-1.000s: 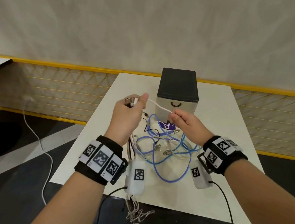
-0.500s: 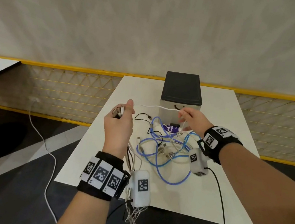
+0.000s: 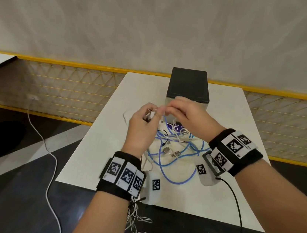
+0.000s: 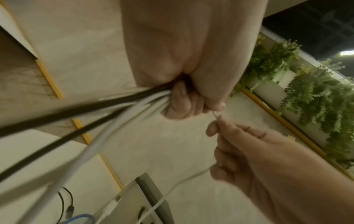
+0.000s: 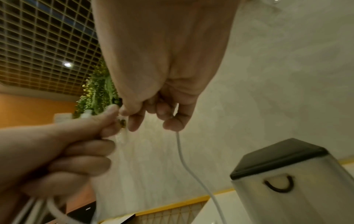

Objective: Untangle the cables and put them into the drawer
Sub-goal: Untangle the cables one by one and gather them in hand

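A tangle of blue, white and black cables (image 3: 178,151) lies on the white table (image 3: 215,201) in front of the small drawer box (image 3: 189,86), which has a black top and a shut front with a black handle (image 5: 279,185). My left hand (image 3: 154,113) is raised over the tangle and grips a bundle of black and white cables (image 4: 122,103). My right hand (image 3: 166,109) is right beside it and pinches a thin white cable (image 5: 184,159) that hangs down from its fingers. The fingertips of both hands almost touch.
A yellow-framed mesh fence (image 3: 65,90) runs behind the table. A white cord (image 3: 47,151) trails on the dark floor at the left. Thin white wires (image 3: 135,222) dangle off the table's near edge. Green plants (image 4: 316,106) hang on the wall.
My right hand has moved left along the white cable until it meets my left hand. The taut stretch between them is gone, and slack white cable now loops to the left.
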A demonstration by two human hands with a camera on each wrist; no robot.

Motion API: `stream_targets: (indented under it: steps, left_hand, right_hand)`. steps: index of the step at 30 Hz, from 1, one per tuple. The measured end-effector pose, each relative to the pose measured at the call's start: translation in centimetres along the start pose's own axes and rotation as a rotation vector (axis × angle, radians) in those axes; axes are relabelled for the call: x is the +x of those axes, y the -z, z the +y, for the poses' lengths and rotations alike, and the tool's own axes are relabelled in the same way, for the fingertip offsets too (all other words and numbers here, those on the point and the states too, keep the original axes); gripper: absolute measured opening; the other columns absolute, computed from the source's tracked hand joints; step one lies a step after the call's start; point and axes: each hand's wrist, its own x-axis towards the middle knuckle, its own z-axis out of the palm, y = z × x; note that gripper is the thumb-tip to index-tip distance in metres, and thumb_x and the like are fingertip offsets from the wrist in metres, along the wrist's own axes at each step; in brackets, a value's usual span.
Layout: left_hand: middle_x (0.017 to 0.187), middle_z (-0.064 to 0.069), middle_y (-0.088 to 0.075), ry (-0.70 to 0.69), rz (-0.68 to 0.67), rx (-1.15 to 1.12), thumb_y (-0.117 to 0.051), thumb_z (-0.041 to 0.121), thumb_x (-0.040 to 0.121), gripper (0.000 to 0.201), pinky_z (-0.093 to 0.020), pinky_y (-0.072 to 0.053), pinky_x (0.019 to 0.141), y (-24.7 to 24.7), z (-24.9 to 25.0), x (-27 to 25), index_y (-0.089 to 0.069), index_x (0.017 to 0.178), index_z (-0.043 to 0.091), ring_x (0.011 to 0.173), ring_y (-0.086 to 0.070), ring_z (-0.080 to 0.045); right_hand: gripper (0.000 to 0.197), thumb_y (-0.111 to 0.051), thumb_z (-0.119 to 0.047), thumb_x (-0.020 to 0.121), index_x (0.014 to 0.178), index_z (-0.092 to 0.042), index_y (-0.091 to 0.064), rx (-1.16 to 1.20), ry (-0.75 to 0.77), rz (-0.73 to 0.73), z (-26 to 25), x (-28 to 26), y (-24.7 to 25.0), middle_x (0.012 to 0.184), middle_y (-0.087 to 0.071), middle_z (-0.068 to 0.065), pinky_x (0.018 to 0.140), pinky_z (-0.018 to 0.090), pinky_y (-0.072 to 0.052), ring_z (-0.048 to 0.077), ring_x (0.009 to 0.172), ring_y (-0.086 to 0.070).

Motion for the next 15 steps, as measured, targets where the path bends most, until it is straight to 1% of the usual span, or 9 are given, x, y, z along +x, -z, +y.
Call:
stream_targets:
  steps: [3,5,7,9,11,12,13,14,15]
  left_hand:
    - [0.06,0.007,-0.041,-0.044,0.091,-0.059,-0.058,0.033,0.098,0.026,-0.014,-0.033,0.053,0.4,0.9,0.1,-0.054,0.073,0.025,0.052,-0.036,-0.003]
    - [0.064,0.001,-0.042,-0.034,0.19,-0.168,-0.058,0.036,0.097,0.027,-0.023,-0.035,0.056,1.1,1.4,0.3,-0.055,0.072,0.03,0.059,-0.039,-0.011]
    - [0.067,-0.006,-0.042,-0.006,0.315,-0.282,-0.06,0.044,0.093,0.026,-0.032,-0.033,0.055,2.1,1.2,0.9,-0.058,0.069,0.036,0.061,-0.037,-0.022]
    - [0.07,-0.01,-0.041,0.006,0.366,-0.321,-0.061,0.048,0.09,0.025,-0.033,-0.03,0.054,3.1,1.2,1.2,-0.057,0.068,0.037,0.059,-0.034,-0.022]
    - [0.073,-0.009,-0.046,0.035,0.375,-0.273,-0.061,0.045,0.093,0.023,-0.035,-0.032,0.056,3.4,0.8,1.1,-0.058,0.072,0.036,0.06,-0.037,-0.023]
    - [0.073,-0.004,-0.05,0.043,0.376,-0.247,-0.061,0.041,0.095,0.018,-0.035,-0.035,0.059,3.4,0.6,0.9,-0.06,0.078,0.034,0.061,-0.041,-0.02]
    - [0.076,0.006,-0.055,0.044,0.365,-0.224,-0.061,0.035,0.096,0.008,-0.035,-0.039,0.063,3.4,0.3,0.8,-0.063,0.09,0.032,0.062,-0.046,-0.013]
    - [0.084,0.02,-0.059,0.037,0.354,-0.178,-0.06,0.03,0.097,0.01,-0.032,-0.045,0.068,3.4,0.1,0.6,-0.064,0.106,0.029,0.067,-0.052,-0.004]
    - [0.098,0.028,-0.06,0.017,0.334,-0.125,-0.06,0.028,0.098,0.024,-0.026,-0.049,0.075,3.3,0.0,0.4,-0.06,0.122,0.027,0.078,-0.056,0.005]
  right_hand:
    - [0.025,-0.04,-0.023,0.101,0.088,-0.013,-0.06,0.089,-0.153,-0.054,0.6,-1.2,-0.3,0.072,-0.051,-0.007,0.062,0.024,-0.043,0.016,0.063,-0.05]
    - [0.029,-0.036,-0.023,0.102,0.087,-0.011,-0.058,0.123,-0.258,-0.073,1.9,-2.4,-0.8,0.069,-0.049,0.0,0.06,0.026,-0.043,0.016,0.06,-0.046]
    - [0.03,-0.035,-0.021,0.103,0.085,-0.012,-0.057,0.154,-0.344,-0.079,3.5,-3.5,-1.3,0.071,-0.051,0.002,0.064,0.029,-0.046,0.014,0.06,-0.047]
    - [0.03,-0.036,-0.021,0.102,0.081,-0.017,-0.056,0.158,-0.388,-0.076,4.7,-4.4,-1.7,0.073,-0.052,0.002,0.066,0.035,-0.051,0.014,0.06,-0.05]
    - [0.029,-0.037,-0.021,0.102,0.083,-0.018,-0.058,0.157,-0.411,-0.047,4.9,-4.5,-1.7,0.071,-0.052,-0.001,0.067,0.033,-0.052,0.013,0.06,-0.051]
    - [0.028,-0.038,-0.021,0.102,0.086,-0.018,-0.06,0.159,-0.415,-0.018,4.7,-4.4,-1.5,0.071,-0.052,-0.002,0.066,0.029,-0.052,0.01,0.059,-0.052]
    - [0.027,-0.038,-0.021,0.102,0.088,-0.017,-0.061,0.156,-0.407,0.008,4.3,-4.2,-1.3,0.074,-0.055,-0.001,0.063,0.022,-0.051,0.004,0.057,-0.052]
    - [0.026,-0.04,-0.021,0.101,0.091,-0.017,-0.063,0.15,-0.39,0.021,3.9,-3.9,-1.0,0.079,-0.058,0.0,0.061,0.016,-0.049,0.001,0.057,-0.052]
    - [0.025,-0.041,-0.021,0.101,0.094,-0.016,-0.064,0.137,-0.359,0.019,3.4,-3.5,-0.7,0.084,-0.059,0.001,0.06,0.013,-0.046,-0.001,0.058,-0.051]
